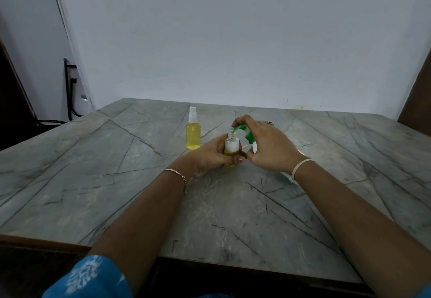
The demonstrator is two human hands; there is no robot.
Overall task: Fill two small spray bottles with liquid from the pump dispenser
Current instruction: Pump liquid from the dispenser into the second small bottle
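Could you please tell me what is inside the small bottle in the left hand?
The bottle holds yellow liquid with white foam above; the left hand covers its lower part.

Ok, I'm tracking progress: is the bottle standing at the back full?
Full: the standing spray bottle shows yellow liquid up to its shoulder, and it is capped.

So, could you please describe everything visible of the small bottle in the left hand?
The small bottle looks like clear plastic and is upright near the middle of the table, its spray top off and neck open. Yellow liquid fills its lower part, white foam above. The left hand wraps its lower body; its base is hidden. The green spout of the pump dispenser, held by the right hand, sits at its mouth.
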